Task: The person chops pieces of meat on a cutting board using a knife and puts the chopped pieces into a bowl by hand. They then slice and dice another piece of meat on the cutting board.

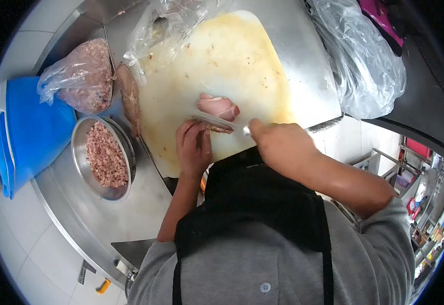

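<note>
A worn, yellowed cutting board [252, 56] lies before me. On its near part my left hand [194, 145] presses its bent fingers onto a browned piece of meat [219, 128]. My right hand [280, 145] is closed round the handle of a knife [217, 120], whose blade runs leftward along the far side of that piece, close to my left fingertips. Just beyond the blade rests a pink slab of meat [218, 107]. Whether the blade touches either piece, I cannot tell.
Left of the board stand a metal colander [82, 152] of diced meat [106, 155], a plastic bag of chopped meat [87, 76] and a blue container [33, 129]. A long piece of meat [128, 96] lies at the board's left edge. Clear plastic bags [364, 56] lie at the right.
</note>
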### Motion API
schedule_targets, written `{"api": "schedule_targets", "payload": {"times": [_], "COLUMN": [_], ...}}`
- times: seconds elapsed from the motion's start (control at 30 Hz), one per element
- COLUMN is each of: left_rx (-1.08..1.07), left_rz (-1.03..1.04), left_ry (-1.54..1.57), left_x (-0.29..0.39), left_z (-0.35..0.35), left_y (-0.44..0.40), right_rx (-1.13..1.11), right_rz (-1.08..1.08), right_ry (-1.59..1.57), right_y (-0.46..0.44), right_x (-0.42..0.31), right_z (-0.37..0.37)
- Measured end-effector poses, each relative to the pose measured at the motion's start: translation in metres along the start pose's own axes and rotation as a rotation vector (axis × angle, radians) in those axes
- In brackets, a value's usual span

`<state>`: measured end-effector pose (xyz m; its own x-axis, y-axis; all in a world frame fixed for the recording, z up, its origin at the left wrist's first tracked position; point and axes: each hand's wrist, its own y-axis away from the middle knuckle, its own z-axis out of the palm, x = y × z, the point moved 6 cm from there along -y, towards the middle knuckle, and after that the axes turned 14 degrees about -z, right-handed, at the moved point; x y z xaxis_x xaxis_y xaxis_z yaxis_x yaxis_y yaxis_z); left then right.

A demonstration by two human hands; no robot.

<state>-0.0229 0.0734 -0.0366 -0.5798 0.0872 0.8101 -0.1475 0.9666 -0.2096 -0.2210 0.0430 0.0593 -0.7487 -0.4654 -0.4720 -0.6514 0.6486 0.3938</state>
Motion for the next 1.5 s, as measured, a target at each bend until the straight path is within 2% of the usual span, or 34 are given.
{"api": "schedule_targets", "payload": {"times": [0.1,0.17,0.33,0.9,1.17,1.5], "left_rx": [0.044,0.076,0.052,0.052,-0.015,-0.015], "left_rz": [-0.007,0.065,0.051,0.015,-0.089,-0.089], "left_ry": [0.012,-0.04,-0.002,0.05,0.057,0.074], "left_x": [0.001,0.002,0.001,-0.005,-0.011,-0.008], "left_z": [-0.002,-0.001,-0.002,-0.002,0.001,0.004], "left_y": [0.004,0.004,0.004,-0.001,0.0,-0.004], "right_rx": [-0.042,-0.075,-0.106,-0.163,-0.125,-0.171], "right_rz": [0.043,0.038,0.039,0.068,0.058,0.153], "right_ry": [0.036,0.115,0.127,0.152,0.006,-0.006], "right_y": [0.032,0.044,0.053,0.026,-0.009,0.026], "right_x": [-0.014,-0.024,-0.034,-0.036,-0.038,-0.027], "right_z": [-0.022,-0.03,-0.034,-0.033,-0.019,-0.006]}}
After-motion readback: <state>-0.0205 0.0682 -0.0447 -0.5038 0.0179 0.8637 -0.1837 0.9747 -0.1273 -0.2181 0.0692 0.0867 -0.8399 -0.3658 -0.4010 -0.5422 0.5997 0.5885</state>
